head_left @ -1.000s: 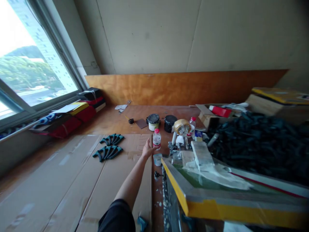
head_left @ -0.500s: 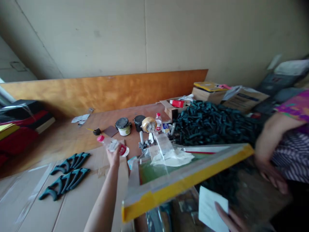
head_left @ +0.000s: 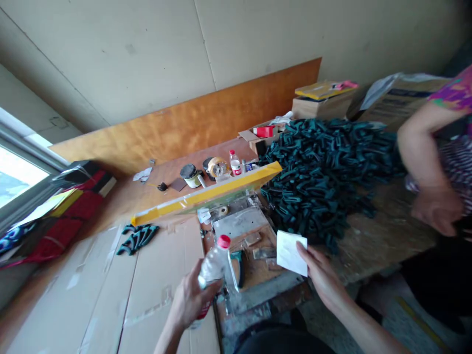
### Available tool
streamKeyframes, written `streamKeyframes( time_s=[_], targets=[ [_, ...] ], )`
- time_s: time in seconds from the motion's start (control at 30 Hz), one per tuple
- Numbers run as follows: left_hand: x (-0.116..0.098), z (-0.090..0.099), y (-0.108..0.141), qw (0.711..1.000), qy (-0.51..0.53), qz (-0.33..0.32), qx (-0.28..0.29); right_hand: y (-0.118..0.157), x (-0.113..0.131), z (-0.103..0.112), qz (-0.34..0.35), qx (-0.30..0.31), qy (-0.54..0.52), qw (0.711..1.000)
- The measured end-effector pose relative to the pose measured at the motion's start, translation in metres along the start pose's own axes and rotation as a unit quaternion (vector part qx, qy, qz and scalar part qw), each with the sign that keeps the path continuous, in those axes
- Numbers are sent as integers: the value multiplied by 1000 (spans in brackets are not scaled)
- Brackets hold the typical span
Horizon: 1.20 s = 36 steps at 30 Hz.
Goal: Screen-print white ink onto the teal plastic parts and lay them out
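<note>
My left hand (head_left: 190,297) is closed around a clear plastic bottle (head_left: 214,263) with a red cap and a red label, tilted over the cardboard's edge. Between the thumb and fingers of my right hand (head_left: 320,268) is a folded white sheet (head_left: 291,252); whether it is paper or cloth I cannot tell. A dark green curved handle piece (head_left: 240,268) lies on the work board (head_left: 254,285) between my hands, beside several small blocks (head_left: 264,252). Behind them a screen frame (head_left: 210,193) with yellow tape along its edge stands raised and tilted.
Several green pieces (head_left: 138,239) lie on the cardboard (head_left: 162,275) at left. A large heap of green pieces (head_left: 324,172) covers the right side. Pots (head_left: 190,175), a tape roll (head_left: 217,167) and another bottle (head_left: 235,163) stand behind the frame. A co-worker's arm (head_left: 424,152) is at right.
My left hand has brought the bottle back from the far side of the cardboard, toward me. The screen frame is tilted up more steeply, uncovering the work board. My right hand still holds the white sheet.
</note>
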<state>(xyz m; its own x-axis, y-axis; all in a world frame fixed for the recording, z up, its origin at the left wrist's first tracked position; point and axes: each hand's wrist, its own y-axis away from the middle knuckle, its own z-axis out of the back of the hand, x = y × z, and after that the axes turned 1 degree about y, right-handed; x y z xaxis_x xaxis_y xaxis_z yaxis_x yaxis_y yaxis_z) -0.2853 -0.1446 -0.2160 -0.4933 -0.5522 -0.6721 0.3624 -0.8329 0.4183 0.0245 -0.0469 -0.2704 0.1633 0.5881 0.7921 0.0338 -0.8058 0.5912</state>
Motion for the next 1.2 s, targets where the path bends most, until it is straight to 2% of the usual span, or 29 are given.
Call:
streamKeyframes(
  time_s=[0.03, 0.1, 0.23, 0.33, 0.53, 0.67, 0.8, 1.0, 1.2],
  targets=[
    [-14, -14, 7, 995, -93, -30, 34, 1, 1, 2, -3, 9, 1, 1000],
    [-41, -41, 14, 961, -247, -82, 88, 3, 3, 5, -5, 24, 5, 1000],
    [-79, -78, 13, 913, -377, -116, 104, 8, 5, 15, 6, 37, 49, 998],
    [-100, -89, 7, 896, -410, -133, 110, 8, 2, 24, 13, 48, 65, 997],
    [-132, -94, 1, 870, -451, -157, 124, 1, -9, 36, -2, 50, 18, 999],
    [-133, -98, 7, 856, -460, -192, 138, -3, -11, 40, -12, 51, -16, 998],
    [-122, -99, 9, 852, -467, -185, 149, -6, -11, 42, -20, 38, -39, 998],
    [-120, -92, -1, 878, -439, -151, 119, -4, -7, 31, -38, 55, -72, 995],
    [-110, -84, 0, 895, -393, -172, 121, -5, 4, 20, -43, 36, -114, 992]
  ],
)
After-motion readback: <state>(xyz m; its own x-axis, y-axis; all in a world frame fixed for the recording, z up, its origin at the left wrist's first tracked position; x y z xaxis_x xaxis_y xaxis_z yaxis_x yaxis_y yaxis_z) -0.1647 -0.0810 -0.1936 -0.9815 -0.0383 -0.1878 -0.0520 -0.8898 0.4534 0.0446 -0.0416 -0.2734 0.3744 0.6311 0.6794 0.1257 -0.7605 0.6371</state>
